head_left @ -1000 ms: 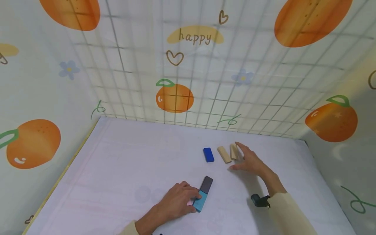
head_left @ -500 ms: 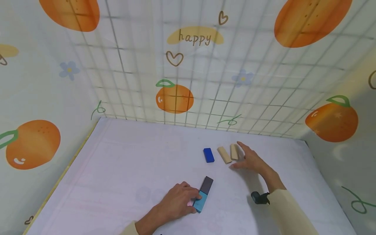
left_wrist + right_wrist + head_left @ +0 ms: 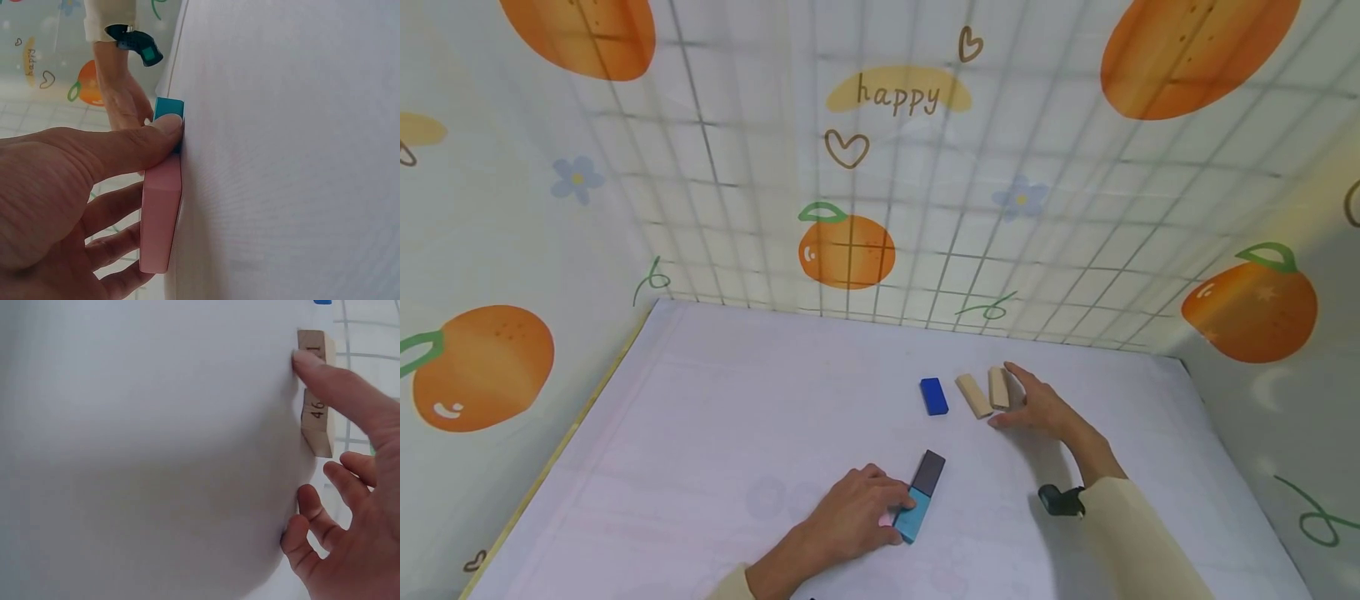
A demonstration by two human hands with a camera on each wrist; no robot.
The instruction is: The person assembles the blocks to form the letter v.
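My left hand (image 3: 855,512) holds a pink block (image 3: 161,215) and a teal block (image 3: 913,515) side by side on the table. Its thumb lies across the seam between them in the left wrist view, with the fingers along the pink block's other side. A dark grey block (image 3: 928,473) stands end to end with the teal one. Around the right-hand plain wooden block (image 3: 998,388), my right hand (image 3: 1041,412) is spread, thumb and fingers apart. Another plain wooden block (image 3: 973,396) lies just left of it. Numbers mark the wooden ends in the right wrist view.
A blue block (image 3: 934,397) lies left of the wooden pair. The white table (image 3: 737,400) is bounded by a hanging cloth (image 3: 760,217) printed with oranges and a grid, at the back and both sides. A dark device (image 3: 1062,500) is strapped at the right wrist.
Beside the wooden blocks, the right hand has shifted very slightly. The left hand and the blocks stay in place.
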